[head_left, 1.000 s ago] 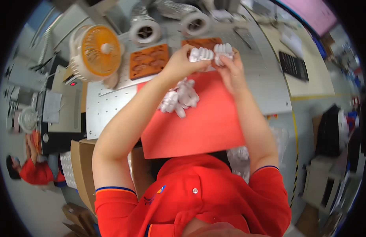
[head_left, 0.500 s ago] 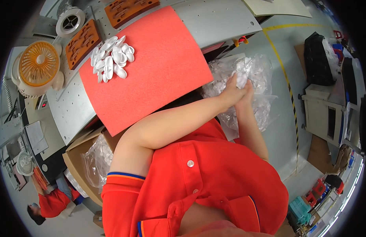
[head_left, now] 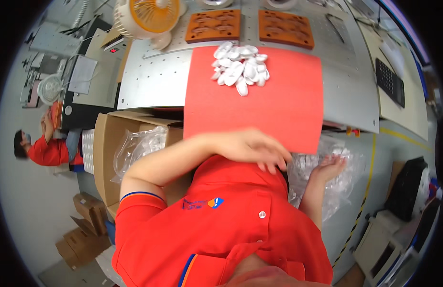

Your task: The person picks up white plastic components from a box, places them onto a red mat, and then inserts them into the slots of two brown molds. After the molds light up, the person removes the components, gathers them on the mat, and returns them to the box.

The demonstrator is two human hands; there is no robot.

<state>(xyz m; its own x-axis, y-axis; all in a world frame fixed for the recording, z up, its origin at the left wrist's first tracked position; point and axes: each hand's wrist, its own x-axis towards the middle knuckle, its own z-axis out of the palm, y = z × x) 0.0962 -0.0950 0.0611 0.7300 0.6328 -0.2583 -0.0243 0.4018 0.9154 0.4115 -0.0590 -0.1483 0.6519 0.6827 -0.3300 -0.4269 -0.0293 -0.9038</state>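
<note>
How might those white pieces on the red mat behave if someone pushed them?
The white pieces would probably slide apart, being loosely heaped. Their rounded, elongated shapes might rock more than roll. Their sheen hints they may be slightly slippery.

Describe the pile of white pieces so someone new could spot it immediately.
Start with the silver metal table and find the red mat reaching past its front edge. The pile of white pieces lies near the mat's far edge. Unlike the flat orange blocks beyond, it is a loose heap of small oval pieces.
</note>
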